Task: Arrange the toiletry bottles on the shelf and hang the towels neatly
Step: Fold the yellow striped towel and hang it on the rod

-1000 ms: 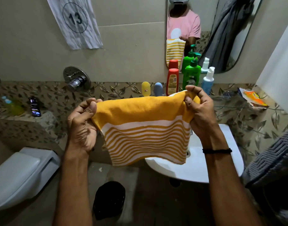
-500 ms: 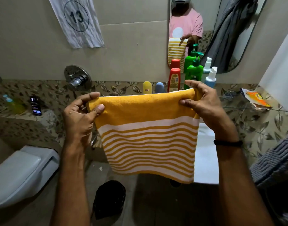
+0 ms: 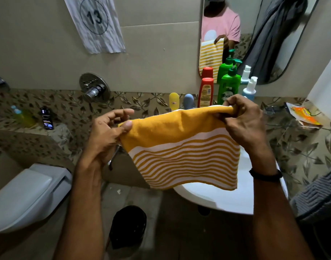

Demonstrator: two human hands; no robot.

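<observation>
I hold a folded yellow towel [image 3: 179, 145] with white stripes in front of me, over the white sink [image 3: 226, 196]. My left hand [image 3: 106, 132] pinches its left top corner with thumb against fingers. My right hand [image 3: 243, 119] grips the right top corner, which sits higher, so the top edge slants. Behind the towel, on the ledge under the mirror, stand a yellow bottle [image 3: 174, 103], a blue-grey bottle [image 3: 188, 102], a red bottle [image 3: 206, 91], a green pump bottle [image 3: 228, 85] and a white-capped blue spray bottle [image 3: 250, 88].
A grey towel [image 3: 318, 194] hangs at the right edge. An orange packet [image 3: 303, 115] lies on the right ledge. On the left ledge stand a phone [image 3: 46, 118] and a small yellowish bottle [image 3: 23, 117]. A toilet [image 3: 27, 194] is lower left, a black bin [image 3: 128, 226] on the floor.
The towel's top edge, level half a second ago, now tilts down to the left and the cloth sags. My left hand loosened to a corner pinch; my right hand bunched its corner.
</observation>
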